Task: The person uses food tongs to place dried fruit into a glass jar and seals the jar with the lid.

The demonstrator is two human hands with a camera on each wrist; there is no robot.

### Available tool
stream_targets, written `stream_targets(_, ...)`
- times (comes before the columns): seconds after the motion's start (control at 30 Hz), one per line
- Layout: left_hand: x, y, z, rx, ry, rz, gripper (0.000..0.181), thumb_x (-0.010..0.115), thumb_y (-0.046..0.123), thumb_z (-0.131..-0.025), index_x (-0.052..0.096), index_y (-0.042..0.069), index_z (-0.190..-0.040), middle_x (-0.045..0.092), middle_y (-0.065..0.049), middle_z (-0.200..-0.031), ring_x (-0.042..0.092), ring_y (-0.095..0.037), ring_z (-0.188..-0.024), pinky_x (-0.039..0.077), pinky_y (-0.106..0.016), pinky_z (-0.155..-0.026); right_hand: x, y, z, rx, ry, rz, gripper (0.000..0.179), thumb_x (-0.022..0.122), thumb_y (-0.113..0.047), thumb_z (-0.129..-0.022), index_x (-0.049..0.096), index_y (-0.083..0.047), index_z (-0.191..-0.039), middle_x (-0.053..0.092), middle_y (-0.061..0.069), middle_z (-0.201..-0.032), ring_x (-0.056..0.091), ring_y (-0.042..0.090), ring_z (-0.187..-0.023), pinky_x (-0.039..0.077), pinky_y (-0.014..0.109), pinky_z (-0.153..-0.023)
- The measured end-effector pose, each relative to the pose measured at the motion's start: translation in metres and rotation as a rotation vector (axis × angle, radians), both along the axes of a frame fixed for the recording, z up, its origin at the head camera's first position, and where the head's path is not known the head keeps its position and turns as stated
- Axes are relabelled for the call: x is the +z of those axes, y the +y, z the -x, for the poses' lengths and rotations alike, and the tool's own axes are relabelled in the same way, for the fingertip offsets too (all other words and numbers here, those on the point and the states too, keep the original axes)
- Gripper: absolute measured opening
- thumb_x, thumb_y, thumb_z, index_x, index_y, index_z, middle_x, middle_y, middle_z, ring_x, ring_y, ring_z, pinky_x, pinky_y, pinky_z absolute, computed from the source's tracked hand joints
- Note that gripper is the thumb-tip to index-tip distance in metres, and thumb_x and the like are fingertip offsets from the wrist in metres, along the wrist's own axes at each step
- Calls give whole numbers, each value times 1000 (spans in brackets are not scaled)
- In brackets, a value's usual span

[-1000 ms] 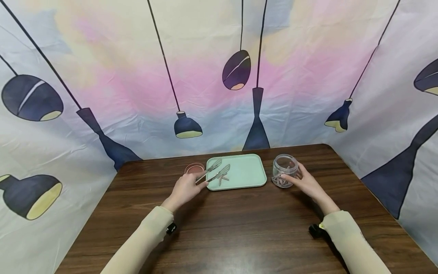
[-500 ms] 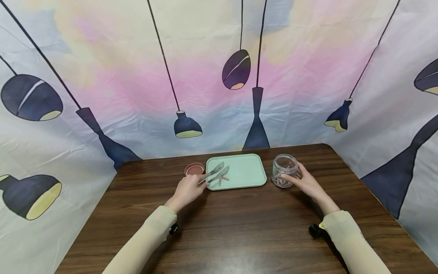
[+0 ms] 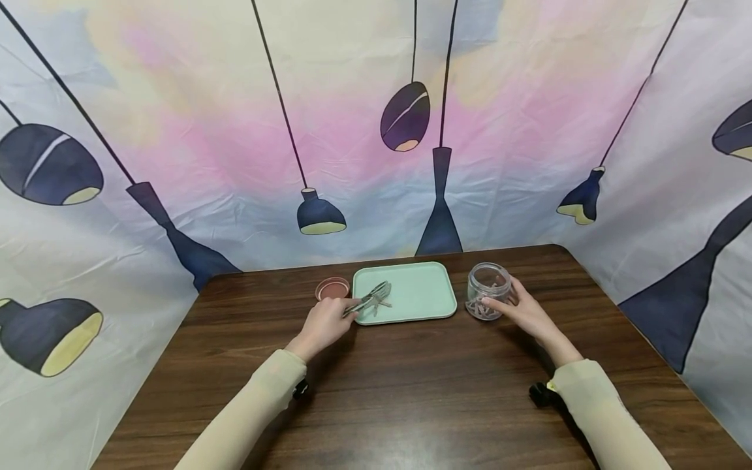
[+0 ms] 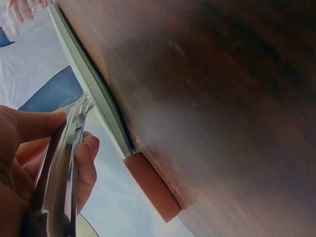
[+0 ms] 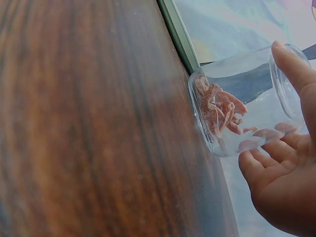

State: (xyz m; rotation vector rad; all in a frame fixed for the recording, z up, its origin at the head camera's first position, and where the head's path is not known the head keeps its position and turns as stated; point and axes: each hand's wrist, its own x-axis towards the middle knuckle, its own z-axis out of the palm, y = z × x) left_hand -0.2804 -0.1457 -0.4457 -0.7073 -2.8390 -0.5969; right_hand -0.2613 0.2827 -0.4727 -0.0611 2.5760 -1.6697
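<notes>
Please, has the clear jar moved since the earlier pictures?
No. In the head view, the clear jar keeps the same gap to the green tray, with the right hand holding it.

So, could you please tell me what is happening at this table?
A person's left grip holds tongs over the tray, close to a few small pieces; whether the tongs pinch any is too small to tell. The right grip holds an open jar at the tray's right side, with more pieces inside. A red lid lies at its left.
</notes>
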Motion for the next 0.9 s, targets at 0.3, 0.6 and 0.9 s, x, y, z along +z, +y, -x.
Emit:
stream_targets(0.3, 2, 0, 2, -5, 3, 11, 25, 73, 12, -94, 76, 10, -119, 48, 8, -55, 23, -8, -47, 22, -28, -47, 2, 0, 0, 2, -14, 12, 106, 71, -43, -94, -4, -16, -164, 12, 27, -164, 16, 47, -149, 24, 63, -113)
stream_targets(0.6, 12, -4, 3, 6, -1, -30, 26, 71, 11, -94, 76, 10, -120, 72, -5, -84, 29, -8, -47, 27, -30, -50, 1, 1, 1, -4, -17, 1, 107, 71, -49, -93, -2, -15, -164, 15, 27, -163, 17, 47, -149, 25, 62, -113)
stream_targets(0.9, 22, -7, 7, 13, 24, -48, 27, 71, 12, -95, 75, 10, -121, 74, -9, -104, 41, -10, -50, 37, -31, -53, 0, 2, 1, 5, -16, 1, 108, 71, -48, -93, -4, -16, -164, 12, 27, -164, 16, 47, -149, 24, 63, -113)
